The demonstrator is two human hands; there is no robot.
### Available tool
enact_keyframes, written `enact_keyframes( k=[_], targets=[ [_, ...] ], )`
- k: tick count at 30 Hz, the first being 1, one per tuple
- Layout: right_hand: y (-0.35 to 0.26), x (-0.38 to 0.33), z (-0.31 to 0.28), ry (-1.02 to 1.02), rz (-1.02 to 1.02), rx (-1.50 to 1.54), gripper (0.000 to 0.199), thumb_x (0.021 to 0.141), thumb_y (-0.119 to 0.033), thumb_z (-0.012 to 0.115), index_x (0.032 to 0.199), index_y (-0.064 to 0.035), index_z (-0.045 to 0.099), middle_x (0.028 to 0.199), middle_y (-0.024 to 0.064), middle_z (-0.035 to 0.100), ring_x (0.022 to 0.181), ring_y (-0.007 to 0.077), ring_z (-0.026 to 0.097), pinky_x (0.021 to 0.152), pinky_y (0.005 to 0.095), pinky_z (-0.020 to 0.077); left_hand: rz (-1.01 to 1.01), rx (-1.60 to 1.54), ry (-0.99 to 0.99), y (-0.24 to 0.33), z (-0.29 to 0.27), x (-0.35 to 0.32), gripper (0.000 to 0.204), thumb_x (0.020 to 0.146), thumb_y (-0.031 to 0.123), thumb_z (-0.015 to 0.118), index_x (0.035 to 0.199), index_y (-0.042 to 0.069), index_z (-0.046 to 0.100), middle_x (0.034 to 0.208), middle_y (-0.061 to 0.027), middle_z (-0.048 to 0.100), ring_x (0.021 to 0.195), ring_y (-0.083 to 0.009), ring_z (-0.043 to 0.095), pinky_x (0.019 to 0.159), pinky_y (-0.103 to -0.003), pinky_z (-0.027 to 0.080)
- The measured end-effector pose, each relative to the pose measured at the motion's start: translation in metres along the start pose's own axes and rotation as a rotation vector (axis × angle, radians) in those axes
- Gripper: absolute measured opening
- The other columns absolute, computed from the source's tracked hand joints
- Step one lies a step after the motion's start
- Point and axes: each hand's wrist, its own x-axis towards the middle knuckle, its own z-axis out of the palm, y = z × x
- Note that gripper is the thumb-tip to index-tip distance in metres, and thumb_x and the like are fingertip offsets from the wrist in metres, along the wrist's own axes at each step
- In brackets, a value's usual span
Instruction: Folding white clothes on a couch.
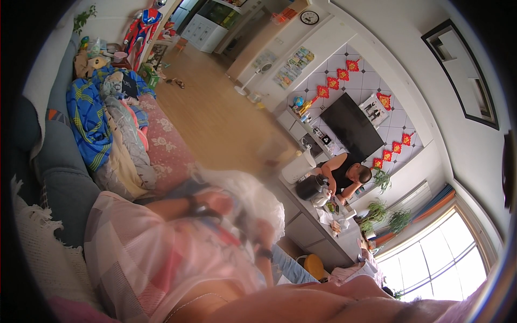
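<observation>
A crumpled, translucent white plastic bag (266,202) hangs in front of my body, smeared by motion. My left hand (218,203), with a dark band at its wrist, is closed at the bag's near left side. Lower and to the right, my right hand (263,230) closes on the bag's near edge; a dark band circles that wrist too. Both hands are blurred, and single fingers are hard to make out. Something blue-grey shows beside my left hand, but its kind is unclear. A pink and white checked garment (129,237) covers my lap and body.
On the left, a blue-grey sofa (64,188) carries heaped clothes and a blue plaid cloth (89,118). To the right, a person in a black top (344,175) leans on a cluttered counter (318,237) with a dark pot (311,187). A white fan (258,75) stands farther off.
</observation>
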Motion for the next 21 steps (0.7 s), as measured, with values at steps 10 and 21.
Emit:
enact_keyframes(
  k=[10, 21],
  targets=[
    [0.009, 0.005, -0.003, 0.007, -0.125, -0.219, 0.019, 0.076, -0.008, 0.048, 0.087, -0.0041, 0.064, 0.077, 0.0037, 0.061, 0.070, 0.0103, 0.054, 0.066, 0.0210, 0.0414, -0.011, 0.016, 0.018, 0.002, 0.001, 0.007, 0.029, 0.089, 0.019, 0.034, 0.106, 0.000, 0.048, 0.098, -0.0131, 0.058, 0.093, -0.0247, 0.055, 0.084, -0.040, 0.042],
    [0.000, 0.001, -0.001, 0.002, 0.060, 0.032, 0.018, 0.077, -0.009, 0.049, 0.088, -0.0042, 0.064, 0.077, 0.0034, 0.061, 0.071, 0.0104, 0.054, 0.066, 0.0211, 0.0413, -0.003, 0.061, 0.009, 0.000, -0.005, 0.004, 0.030, 0.088, 0.025, 0.040, 0.107, 0.002, 0.048, 0.102, -0.0112, 0.055, 0.094, -0.0216, 0.054, 0.083, -0.036, 0.043]
  ],
)
